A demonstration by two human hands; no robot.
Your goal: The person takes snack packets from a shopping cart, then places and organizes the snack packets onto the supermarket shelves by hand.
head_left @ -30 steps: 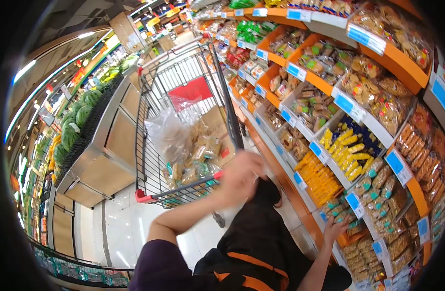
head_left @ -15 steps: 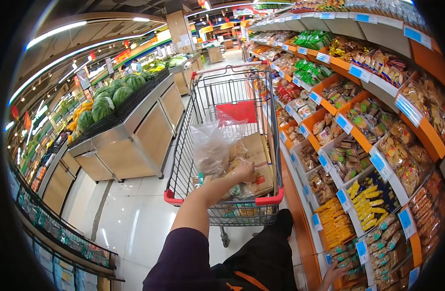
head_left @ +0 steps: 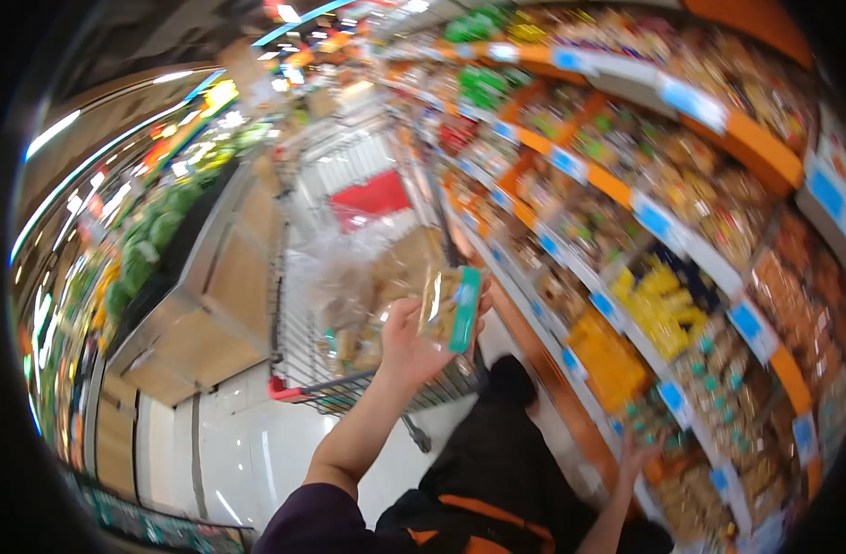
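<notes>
My left hand (head_left: 412, 349) is closed around a clear plastic food pack (head_left: 444, 305) with a teal label, held over the shopping cart (head_left: 335, 380). Inside the cart lie a clear plastic bag (head_left: 335, 282) and a brown cardboard piece (head_left: 406, 263), both blurred. Low on the right, my right hand (head_left: 638, 454) has its fingers apart beside a bin of small teal-labelled packs (head_left: 658, 420). Nothing shows in that hand, though motion softens its outline.
Sloped shelves with orange and white price rails (head_left: 617, 189) run along the right, filled with packaged snacks, including yellow packs (head_left: 658, 309). On the left stands a wooden produce stand (head_left: 197, 323) with watermelons (head_left: 150, 240). Pale floor tiles (head_left: 257, 434) show between.
My left hand has lifted a teal-labelled pack out of the cart's contents and turned it up. The view has swung right, and the cart appears further left. My right hand stays by the low bins.
</notes>
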